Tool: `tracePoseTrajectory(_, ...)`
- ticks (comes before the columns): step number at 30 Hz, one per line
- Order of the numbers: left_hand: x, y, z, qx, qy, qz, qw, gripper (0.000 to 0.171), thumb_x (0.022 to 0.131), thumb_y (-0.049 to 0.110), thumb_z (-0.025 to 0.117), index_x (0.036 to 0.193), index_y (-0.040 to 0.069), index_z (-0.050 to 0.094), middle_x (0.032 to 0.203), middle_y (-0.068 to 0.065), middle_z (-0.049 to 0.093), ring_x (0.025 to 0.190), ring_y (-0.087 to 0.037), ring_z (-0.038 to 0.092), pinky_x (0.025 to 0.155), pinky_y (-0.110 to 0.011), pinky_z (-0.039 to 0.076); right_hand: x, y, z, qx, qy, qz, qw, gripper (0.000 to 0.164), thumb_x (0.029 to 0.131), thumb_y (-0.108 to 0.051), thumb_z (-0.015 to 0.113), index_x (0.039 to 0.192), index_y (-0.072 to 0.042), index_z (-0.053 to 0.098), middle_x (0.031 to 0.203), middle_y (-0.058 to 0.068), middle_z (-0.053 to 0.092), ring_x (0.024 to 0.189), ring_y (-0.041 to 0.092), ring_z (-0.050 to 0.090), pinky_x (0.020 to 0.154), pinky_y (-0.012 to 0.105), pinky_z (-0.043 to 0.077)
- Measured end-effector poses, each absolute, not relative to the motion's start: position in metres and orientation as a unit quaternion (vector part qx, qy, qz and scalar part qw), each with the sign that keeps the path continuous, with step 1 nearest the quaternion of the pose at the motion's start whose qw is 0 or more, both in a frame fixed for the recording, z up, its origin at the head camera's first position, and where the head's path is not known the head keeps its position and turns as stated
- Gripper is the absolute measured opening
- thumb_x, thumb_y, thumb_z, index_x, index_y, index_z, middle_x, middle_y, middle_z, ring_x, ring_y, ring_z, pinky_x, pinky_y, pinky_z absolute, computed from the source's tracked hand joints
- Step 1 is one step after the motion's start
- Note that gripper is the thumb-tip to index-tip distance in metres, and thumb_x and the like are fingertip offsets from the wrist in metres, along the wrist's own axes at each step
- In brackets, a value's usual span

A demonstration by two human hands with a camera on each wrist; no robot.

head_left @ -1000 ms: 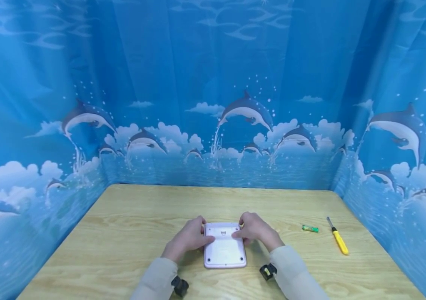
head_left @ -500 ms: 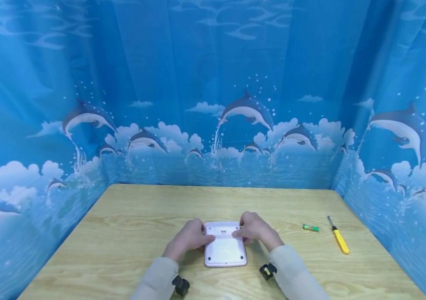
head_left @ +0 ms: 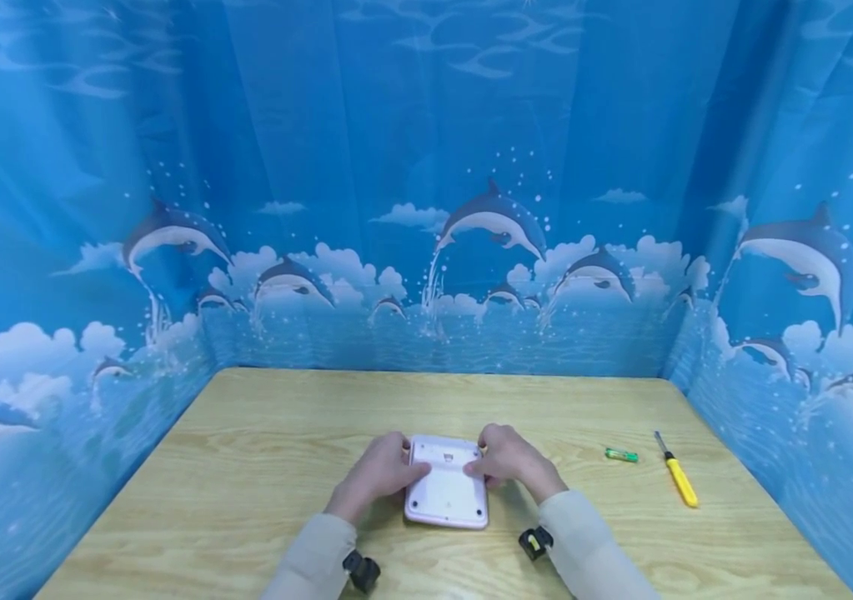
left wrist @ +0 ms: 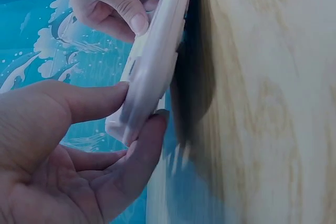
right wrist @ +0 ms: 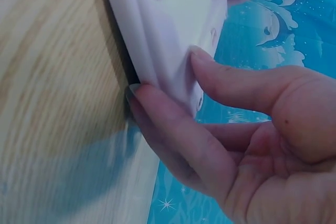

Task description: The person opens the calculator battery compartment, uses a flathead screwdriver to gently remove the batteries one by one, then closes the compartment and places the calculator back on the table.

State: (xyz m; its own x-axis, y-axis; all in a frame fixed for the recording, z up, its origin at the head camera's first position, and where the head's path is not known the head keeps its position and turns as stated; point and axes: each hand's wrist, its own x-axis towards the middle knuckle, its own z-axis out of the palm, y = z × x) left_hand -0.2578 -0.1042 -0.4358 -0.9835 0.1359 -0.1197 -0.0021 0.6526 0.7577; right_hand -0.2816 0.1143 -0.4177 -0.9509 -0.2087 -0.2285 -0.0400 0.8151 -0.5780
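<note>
A pale pink calculator (head_left: 447, 487) is held back side up over the middle of the table, with a small latch near its far edge and dark round feet at its near corners. My left hand (head_left: 381, 468) grips its left edge, thumb on the back and fingers curled underneath. On the opposite edge my right hand (head_left: 512, 458) pinches it the same way. The left wrist view shows the calculator (left wrist: 152, 51) edge-on, raised off the wood with a shadow below, and small bumps along its underside. The key side faces down and is hidden.
To the right lies a green battery (head_left: 621, 456), and beyond it a screwdriver (head_left: 681, 479) with a yellow handle. The wooden table (head_left: 283, 408) is bounded at the back and sides by a blue dolphin curtain (head_left: 411, 208).
The calculator has lifted and turned slightly, its near edge shifting a little left and away from me. Both hands keep their grip and have barely moved; the battery and screwdriver stay put.
</note>
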Motion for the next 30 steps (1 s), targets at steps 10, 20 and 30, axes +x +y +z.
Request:
tracePoseTrajectory(10, -0.258, -0.102, -0.429, 0.051, 0.895, 0.439, 0.053, 0.038, 0.094, 0.021, 0.074, 0.12, -0.003, 0.059, 0.087, -0.009, 0.062, 0.065, -0.017, 0.062, 0.052, -0.028, 0.055, -0.28, 0.114, -0.417, -0.079, 0.937, -0.312, 0.134, 0.043, 0.09, -0.016, 0.078, 0.122, 0.009, 0.063, 0.091, 0.011, 0.07, 0.07, 0.019, 0.069, 0.068, 0.032, 0.06)
tracePoseTrajectory(20, -0.26, -0.102, -0.425, 0.08, 0.887, 0.453, 0.036, 0.042, 0.092, 0.018, 0.075, 0.124, -0.004, 0.059, 0.092, -0.009, 0.063, 0.068, -0.016, 0.063, 0.053, -0.026, 0.056, -0.278, 0.112, -0.415, -0.096, 0.939, -0.305, 0.129, 0.034, 0.093, -0.022, 0.077, 0.109, 0.006, 0.069, 0.083, 0.009, 0.068, 0.068, 0.019, 0.067, 0.062, 0.031, 0.058)
tracePoseTrajectory(30, -0.257, -0.104, -0.419, 0.117, 0.862, 0.488, 0.069, 0.062, 0.091, 0.013, 0.076, 0.145, 0.002, 0.048, 0.112, -0.018, 0.06, 0.069, -0.019, 0.066, 0.05, -0.034, 0.059, -0.278, 0.11, -0.416, -0.096, 0.945, -0.291, 0.117, 0.033, 0.096, -0.031, 0.073, 0.103, 0.001, 0.073, 0.08, 0.007, 0.068, 0.065, 0.02, 0.066, 0.059, 0.03, 0.052)
